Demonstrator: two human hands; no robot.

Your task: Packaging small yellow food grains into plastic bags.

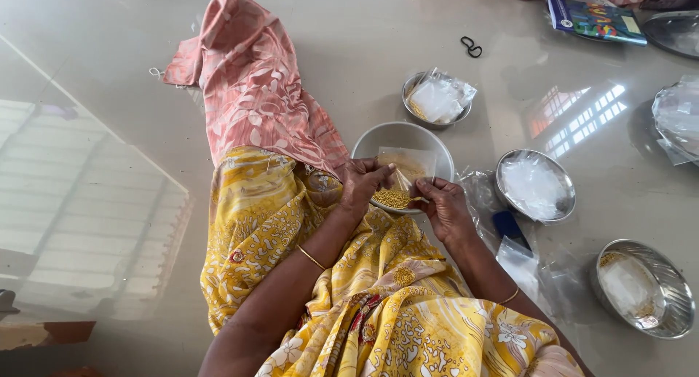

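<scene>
Soft daylight, sharp focus; window glare patches gleam on the glossy floor (451, 78), edges slightly stretched.

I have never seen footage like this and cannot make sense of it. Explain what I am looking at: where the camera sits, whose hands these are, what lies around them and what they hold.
There is no machine. The one picture comes from a camera worn on a person's head, looking down at their lap and a glossy floor. The person sits in yellow patterned cloth.

The left hand and right hand together pinch a small clear plastic pouch holding tiny yellow grains, over a round steel bowl.

Around them stand more steel bowls: one with plastic packets, one with clear film and one at lower right. A black hair tie and a colourful booklet lie farther off.
</scene>
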